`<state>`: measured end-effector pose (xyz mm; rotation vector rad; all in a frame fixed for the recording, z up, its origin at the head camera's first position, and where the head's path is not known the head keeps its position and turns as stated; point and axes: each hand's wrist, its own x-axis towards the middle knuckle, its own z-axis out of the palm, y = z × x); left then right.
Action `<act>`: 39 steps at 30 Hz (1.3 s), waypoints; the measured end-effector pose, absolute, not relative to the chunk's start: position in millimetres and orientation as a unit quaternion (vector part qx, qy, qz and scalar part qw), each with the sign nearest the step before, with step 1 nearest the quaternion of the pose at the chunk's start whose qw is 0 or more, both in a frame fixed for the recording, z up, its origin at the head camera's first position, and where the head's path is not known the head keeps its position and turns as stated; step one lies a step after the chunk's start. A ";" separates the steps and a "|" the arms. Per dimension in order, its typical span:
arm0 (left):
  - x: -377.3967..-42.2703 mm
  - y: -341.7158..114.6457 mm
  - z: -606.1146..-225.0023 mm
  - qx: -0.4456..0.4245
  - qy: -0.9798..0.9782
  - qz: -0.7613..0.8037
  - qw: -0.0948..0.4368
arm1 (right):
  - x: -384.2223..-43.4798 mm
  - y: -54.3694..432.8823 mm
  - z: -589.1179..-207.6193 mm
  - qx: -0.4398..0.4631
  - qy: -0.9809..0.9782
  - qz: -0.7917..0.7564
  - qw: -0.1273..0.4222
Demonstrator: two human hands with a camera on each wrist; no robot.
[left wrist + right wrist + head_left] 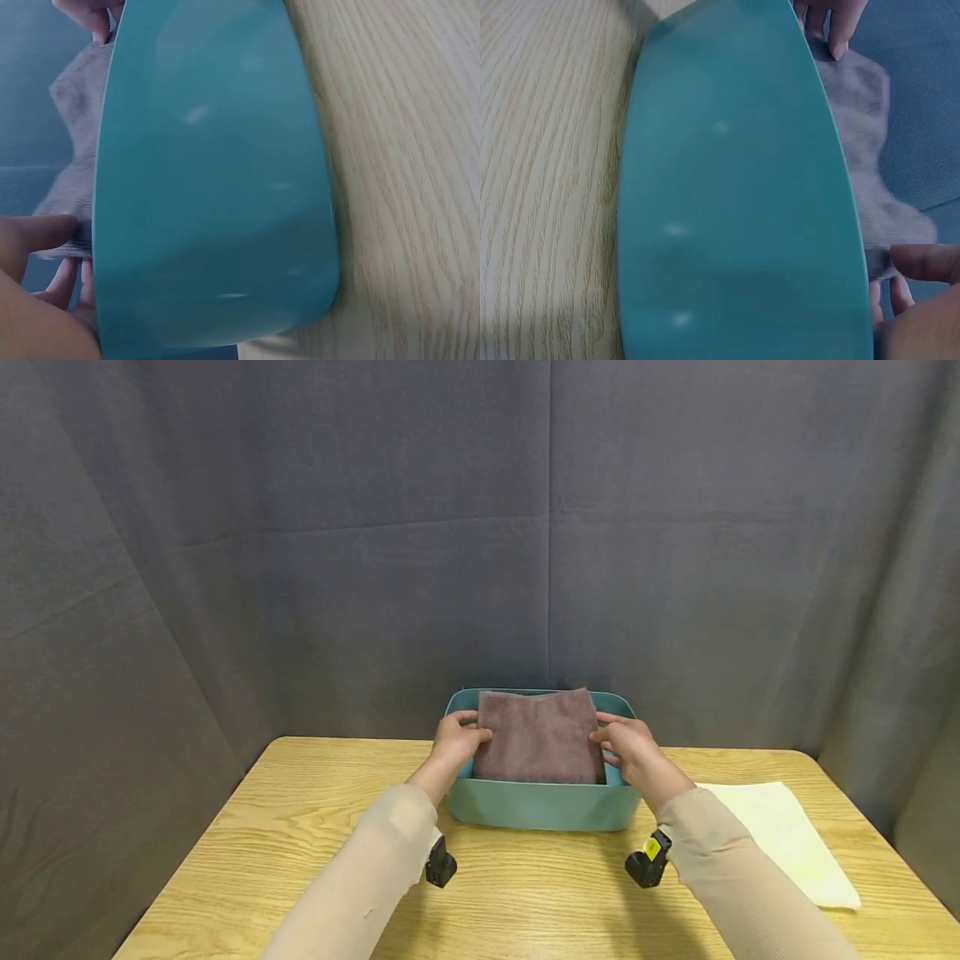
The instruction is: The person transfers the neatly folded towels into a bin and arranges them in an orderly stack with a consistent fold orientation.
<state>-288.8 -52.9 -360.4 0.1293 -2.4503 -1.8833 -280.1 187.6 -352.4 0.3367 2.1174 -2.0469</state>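
Note:
A folded brown towel is held at the mouth of a teal bin, its lower part inside behind the front wall. My left hand pinches the towel's left edge between thumb and fingers. On the opposite side, my right hand pinches the right edge the same way. Both wrist views show the towel rising above the bin's rim, with the bin's wall hiding the rest of it. In the left wrist view the left thumb presses on the towel's near face.
The bin stands on a wooden table near its back edge. A pale yellow cloth lies flat at the right, partly beneath the right forearm. Grey curtain hangs behind the table and along its sides.

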 end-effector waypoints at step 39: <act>-261.0 -29.8 -342.8 -0.044 -0.757 -0.651 0.023 | -246.9 215.1 -326.7 0.025 0.723 -0.690 0.018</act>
